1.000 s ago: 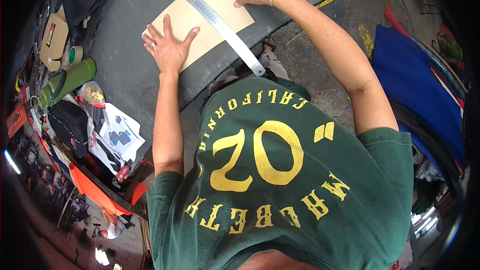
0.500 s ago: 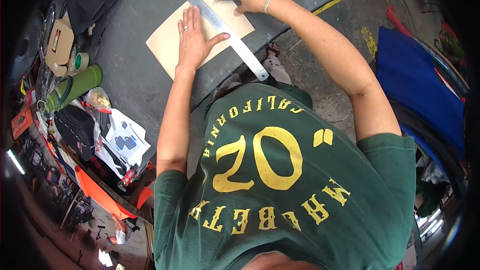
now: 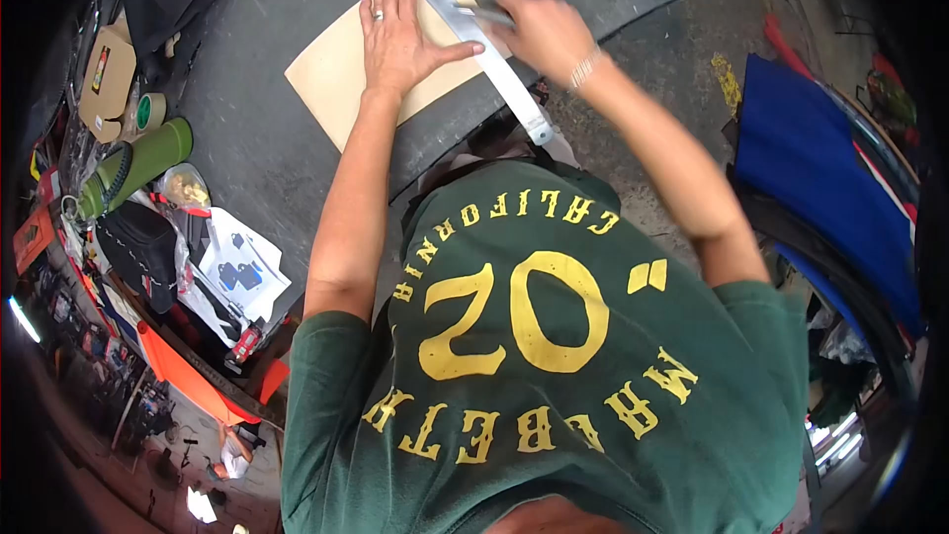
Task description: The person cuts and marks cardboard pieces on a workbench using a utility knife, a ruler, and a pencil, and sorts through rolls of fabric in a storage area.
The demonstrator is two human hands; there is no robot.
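Observation:
My left hand (image 3: 400, 35) lies flat with fingers spread, pressing a long steel ruler (image 3: 511, 89) onto a cream sheet of card (image 3: 331, 74). The thumb reaches across the ruler, and a ring shows on one finger. My right hand (image 3: 549, 35), a little blurred, is closed around a slim grey utility knife (image 3: 484, 15). The knife's tip is at the ruler's right edge, over the card. One end of the ruler sticks out past the table's near edge, towards my shirt.
The dark grey table (image 3: 262, 10) carries a green bottle (image 3: 138, 166), a tape roll (image 3: 151, 112), a cardboard box (image 3: 107, 84), a black pouch (image 3: 138, 252) and printed paper (image 3: 237, 267) on the left. Blue sheet material (image 3: 820, 168) stands on the right. Another person (image 3: 235, 453) is far off, lower left.
My right hand has come down and to the right with the knife, from the card's top corner to the ruler. The ruler and my left hand have shifted slightly right.

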